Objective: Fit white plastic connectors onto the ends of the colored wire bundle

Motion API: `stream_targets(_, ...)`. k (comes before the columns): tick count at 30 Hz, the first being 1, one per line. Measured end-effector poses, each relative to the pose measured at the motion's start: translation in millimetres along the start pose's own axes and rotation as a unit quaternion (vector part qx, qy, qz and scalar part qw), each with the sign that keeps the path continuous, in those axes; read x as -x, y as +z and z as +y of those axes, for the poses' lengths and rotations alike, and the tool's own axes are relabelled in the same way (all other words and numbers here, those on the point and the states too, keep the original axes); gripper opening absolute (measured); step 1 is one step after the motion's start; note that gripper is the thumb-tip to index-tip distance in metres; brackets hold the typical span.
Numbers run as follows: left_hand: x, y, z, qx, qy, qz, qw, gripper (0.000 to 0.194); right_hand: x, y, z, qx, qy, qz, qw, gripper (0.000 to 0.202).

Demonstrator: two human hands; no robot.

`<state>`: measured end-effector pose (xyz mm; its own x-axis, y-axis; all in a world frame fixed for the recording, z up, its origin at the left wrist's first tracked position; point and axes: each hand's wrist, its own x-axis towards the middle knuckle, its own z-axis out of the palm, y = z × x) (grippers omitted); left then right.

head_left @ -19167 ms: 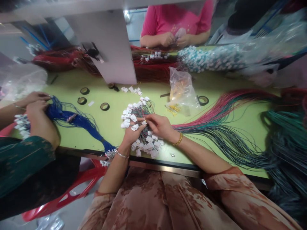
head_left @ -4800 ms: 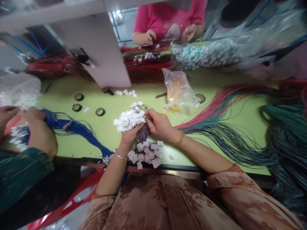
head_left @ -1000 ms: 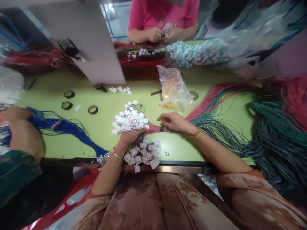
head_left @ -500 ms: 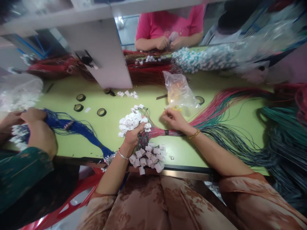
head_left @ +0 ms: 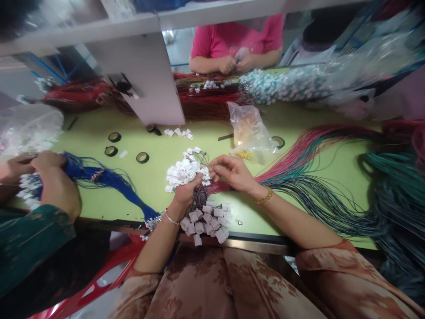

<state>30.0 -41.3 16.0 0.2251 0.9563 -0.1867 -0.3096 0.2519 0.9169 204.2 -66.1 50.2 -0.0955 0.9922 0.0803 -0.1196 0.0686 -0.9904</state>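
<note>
My left hand (head_left: 186, 191) is wrapped round a bunch of wires just behind a cluster of white plastic connectors (head_left: 184, 172). The connectors fan out above and in front of my thumb. At the right side of this cluster is my right hand (head_left: 230, 172), its thumb and forefinger pinched together close to the thin wires. Whatever lies between those fingertips is too small to make out. A second group of white connectors (head_left: 207, 221) hangs at the table's front edge, below my left hand. Pink, green and dark wires (head_left: 299, 155) run off to the right, passing under my right hand and wrist.
A clear plastic bag (head_left: 250, 130) of small yellow pieces lies beyond my right hand, with loose yellow pieces (head_left: 245, 155) before it. Tape rolls (head_left: 142, 157) and a few white connectors (head_left: 179, 133) lie behind. At left, a co-worker's hands (head_left: 49, 166) hold blue wires (head_left: 116, 184).
My right hand has moved left and slightly down, from beside the loose yellow pieces to the connector cluster. My left hand keeps its grip on the wires. The view has shifted slightly.
</note>
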Motion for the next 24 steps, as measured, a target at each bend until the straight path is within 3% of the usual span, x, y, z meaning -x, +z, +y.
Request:
stream_targets(4, 1, 2.2, 2, 0.015, 0.013, -0.005, 1.000, 0.034, 4, 9, -7, 0.120, -0.080, 0.031, 0.989, 0.015)
stream_targets(8, 1, -2.5, -5, 0.013, 0.024, 0.020, 0.999, 0.039, 5, 13, -7, 0.267, -0.215, 0.062, 0.937, 0.014)
stream_targets(11, 0, -6.5, -10, 0.008, 0.028, 0.021, 0.999, 0.046, 5, 15, -5, 0.300, -0.288, 0.063, 0.907, 0.017)
stream_targets(24, -5, -11.1, -17, -0.038, 0.055, 0.041, 0.997, 0.046, 4, 15, -1, 0.308, -0.249, 0.067, 0.916, 0.005)
